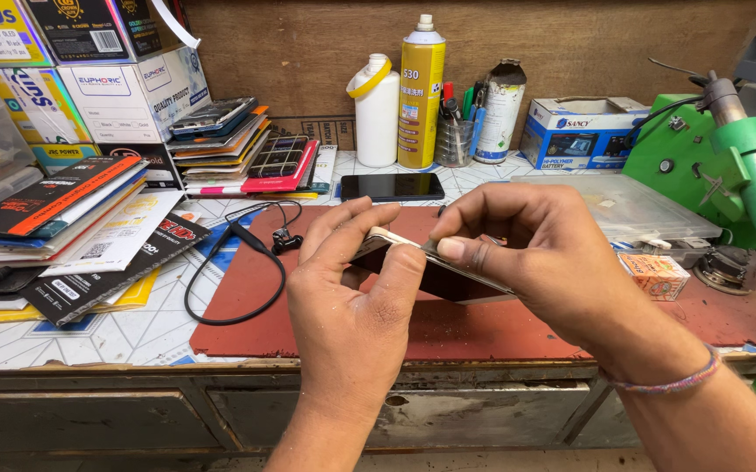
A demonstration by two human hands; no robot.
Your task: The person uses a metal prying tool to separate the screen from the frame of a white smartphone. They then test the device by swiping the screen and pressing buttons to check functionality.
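Observation:
Both of my hands hold a dark smartphone edge-up above a red work mat. My left hand grips its left end, thumb along the upper edge. My right hand pinches the upper edge from the right, thumb and forefinger pressed on the thin rim. A bead bracelet circles my right wrist. Most of the phone's face is hidden behind my fingers.
Another black phone lies flat behind the mat. A black earphone cable loops at the left. Stacked boxes and packets fill the left; bottles and a pen cup stand at the back; a green machine sits right.

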